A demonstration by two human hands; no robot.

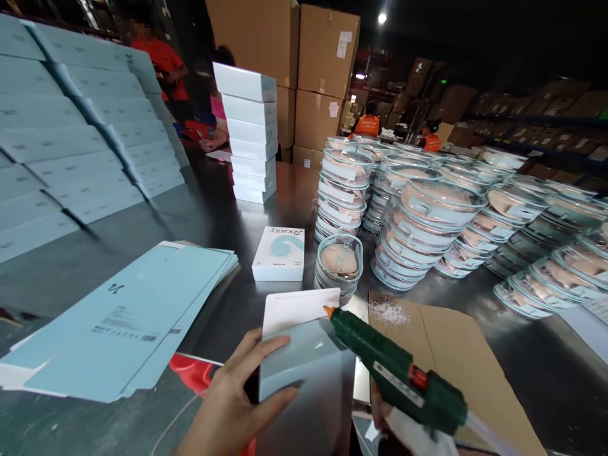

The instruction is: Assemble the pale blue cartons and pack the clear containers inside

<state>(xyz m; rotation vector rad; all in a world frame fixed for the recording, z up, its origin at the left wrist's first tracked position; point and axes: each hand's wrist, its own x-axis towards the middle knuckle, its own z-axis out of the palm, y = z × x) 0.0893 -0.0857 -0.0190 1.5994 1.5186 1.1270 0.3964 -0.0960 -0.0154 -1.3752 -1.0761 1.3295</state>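
Left hand [228,405]: fingers spread, gripping pale-blue box [299,361] by its side | right hand [380,411]: mostly hidden, closed round green glue gun [399,377], nozzle at open white flap [297,309].

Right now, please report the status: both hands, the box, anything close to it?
Left hand grips the open box. Right hand holds glue gun, nozzle at the box flap. Small container stack sits just behind; cardboard sheet alongside.
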